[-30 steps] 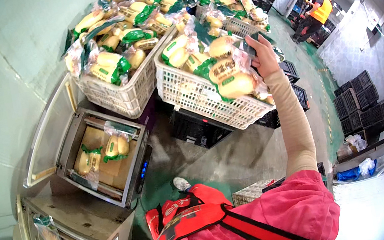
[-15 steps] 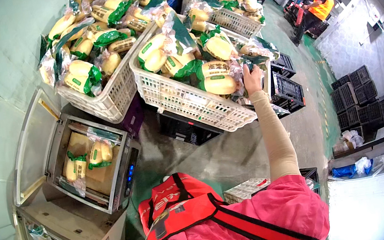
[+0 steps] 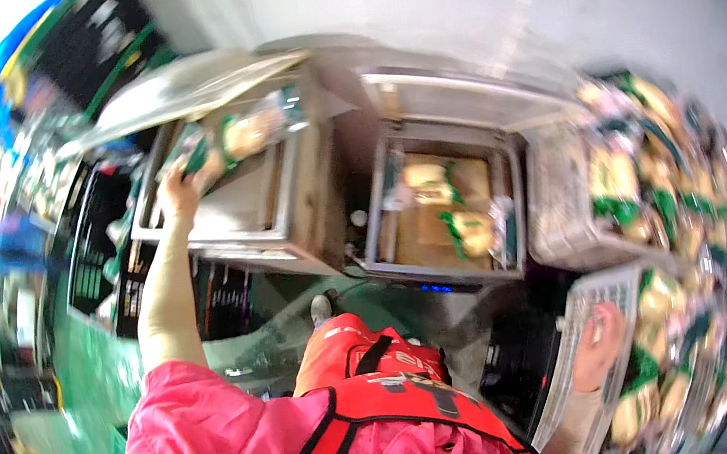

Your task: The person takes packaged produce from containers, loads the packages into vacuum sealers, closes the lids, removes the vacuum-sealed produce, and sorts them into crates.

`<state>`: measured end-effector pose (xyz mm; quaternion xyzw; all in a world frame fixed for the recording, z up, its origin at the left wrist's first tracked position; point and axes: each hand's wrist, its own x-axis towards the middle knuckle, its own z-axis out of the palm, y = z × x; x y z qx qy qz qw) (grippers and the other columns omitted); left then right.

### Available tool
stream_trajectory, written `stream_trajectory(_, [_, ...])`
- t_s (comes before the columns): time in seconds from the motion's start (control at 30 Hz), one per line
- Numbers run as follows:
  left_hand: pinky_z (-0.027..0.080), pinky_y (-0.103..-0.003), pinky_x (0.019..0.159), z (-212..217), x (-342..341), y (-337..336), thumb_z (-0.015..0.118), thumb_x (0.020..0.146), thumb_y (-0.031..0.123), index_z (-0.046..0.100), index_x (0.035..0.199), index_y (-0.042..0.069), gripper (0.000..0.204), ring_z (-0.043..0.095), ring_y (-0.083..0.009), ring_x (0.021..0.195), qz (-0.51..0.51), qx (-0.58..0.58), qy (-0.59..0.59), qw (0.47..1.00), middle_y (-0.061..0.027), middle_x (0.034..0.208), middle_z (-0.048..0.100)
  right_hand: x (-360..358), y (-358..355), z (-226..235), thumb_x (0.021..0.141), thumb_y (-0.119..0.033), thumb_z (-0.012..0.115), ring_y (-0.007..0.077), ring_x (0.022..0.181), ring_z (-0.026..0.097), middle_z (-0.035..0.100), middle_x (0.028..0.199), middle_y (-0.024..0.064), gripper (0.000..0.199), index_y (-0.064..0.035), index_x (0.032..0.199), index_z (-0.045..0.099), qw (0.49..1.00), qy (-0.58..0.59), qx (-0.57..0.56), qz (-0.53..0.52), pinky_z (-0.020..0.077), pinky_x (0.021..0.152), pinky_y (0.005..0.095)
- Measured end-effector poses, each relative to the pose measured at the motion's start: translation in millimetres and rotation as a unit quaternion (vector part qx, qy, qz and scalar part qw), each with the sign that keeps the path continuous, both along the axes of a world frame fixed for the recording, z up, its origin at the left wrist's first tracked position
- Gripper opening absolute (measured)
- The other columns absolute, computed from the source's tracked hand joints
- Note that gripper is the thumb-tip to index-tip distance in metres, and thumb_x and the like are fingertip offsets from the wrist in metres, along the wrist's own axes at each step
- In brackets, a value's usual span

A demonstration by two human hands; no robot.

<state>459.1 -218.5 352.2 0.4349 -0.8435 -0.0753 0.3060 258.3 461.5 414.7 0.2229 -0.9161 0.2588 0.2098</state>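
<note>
My left hand is closed on the green end of a clear bag of pale lotus roots, over the front edge of the left vacuum sealer, whose lid is raised. Beside it, another open vacuum sealer has two such bags lying flat in its chamber. Over the near rim of a white slatted crate is my right hand, blurred, fingers loosely bent and apart, with nothing visible in it. Heaped lotus root bags lie just right of that hand.
A second white crate piled with bags stands against the wall, right of the sealers. Black crates are under and beside the work area. More dark crates stand left of the left sealer, and blurred goods fill the far left.
My view has swung left toward the sealers. The right hand has drawn back from among the bags to the crate's near rim. The left hand remains at the left sealer with a bag.
</note>
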Motion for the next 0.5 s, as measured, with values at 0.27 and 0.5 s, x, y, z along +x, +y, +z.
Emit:
stream_trajectory(0.27, [0.043, -0.036, 0.059, 47.5, 56.8, -30.9, 0.064, 0.074, 0.008, 0.058, 0.077, -0.001, 0.011, 0.054, -0.0306, 0.064, -0.077, -0.034, 0.070, 0.994, -0.0134, 0.072, 0.053, -8.2, -282.3, -20.1, 0.077, 0.003, 0.055, 0.0294, 0.083, 0.057, 0.059, 0.087, 0.0143, 0.013, -0.0012, 0.090, 0.059, 0.920, -0.170, -0.037, 0.352, 0.0452, 0.076, 0.0347])
stream_trajectory(0.5, [0.044, -0.036, 0.061, 59.4, 68.5, -36.2, 0.062, 0.071, 0.001, 0.058, 0.076, -0.001, 0.007, 0.053, -0.0310, 0.068, -0.191, -0.042, 0.126, 0.973, -0.0131, 0.071, 0.053, 41.9, -556.7, -34.0, 0.081, -0.004, 0.061, 0.0156, 0.072, 0.059, 0.061, 0.084, 0.0107, 0.018, -0.0006, 0.099, 0.059, 0.789, -0.272, -0.176, 0.521, 0.0468, 0.064, 0.0265])
